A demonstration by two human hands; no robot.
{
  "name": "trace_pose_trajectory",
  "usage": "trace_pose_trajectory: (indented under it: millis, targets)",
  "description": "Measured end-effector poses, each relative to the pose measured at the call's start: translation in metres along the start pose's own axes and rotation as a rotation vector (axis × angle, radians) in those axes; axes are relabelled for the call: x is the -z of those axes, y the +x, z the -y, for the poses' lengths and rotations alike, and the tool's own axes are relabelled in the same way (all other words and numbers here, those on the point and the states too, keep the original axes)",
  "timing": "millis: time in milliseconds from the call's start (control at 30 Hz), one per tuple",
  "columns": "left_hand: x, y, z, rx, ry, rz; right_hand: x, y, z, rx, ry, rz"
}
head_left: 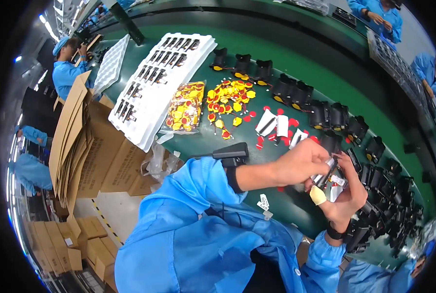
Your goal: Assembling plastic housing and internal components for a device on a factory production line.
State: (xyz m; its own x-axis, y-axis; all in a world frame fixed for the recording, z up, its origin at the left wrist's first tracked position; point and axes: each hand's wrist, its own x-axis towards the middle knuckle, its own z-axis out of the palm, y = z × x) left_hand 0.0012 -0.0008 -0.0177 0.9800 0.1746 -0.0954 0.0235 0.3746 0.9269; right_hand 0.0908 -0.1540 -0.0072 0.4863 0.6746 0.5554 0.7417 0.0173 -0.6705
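Observation:
My left hand (298, 163) has its fingers closed in a pinch on a small black-and-silver part (331, 165). Against the same part, from the other side, press the fingers of my right hand (347, 198). A yellow finger cot (317, 196) covers one digit of the right hand. Just beside it lies a small white labelled piece (337, 180). The fingers hide much of the held part, so its exact kind does not show. Beyond the hands are a black housing (331, 141), white strips (282, 126) and round red pieces (259, 141).
Loose yellow-and-red parts (230, 95) lie on the green table beside a filled plastic bag (185, 107). A white tray (152, 88) holds rows of black parts. Several black housings (389, 195) crowd the right side. Cardboard (101, 156) stands at left; co-workers (69, 73) sit around.

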Motion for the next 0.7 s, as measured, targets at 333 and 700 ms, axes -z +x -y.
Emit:
trace_pose_trajectory:
  millis: [333,700]
  targets:
    - [-0.001,-0.014,0.007,-0.027,-0.029,-0.212,0.003,-0.003,0.006,0.147,-0.081,-0.035]
    - [0.023,-0.010,-0.006,-0.180,1.129,-0.055,0.011,-0.009,-0.018,-0.052,0.260,-0.186]
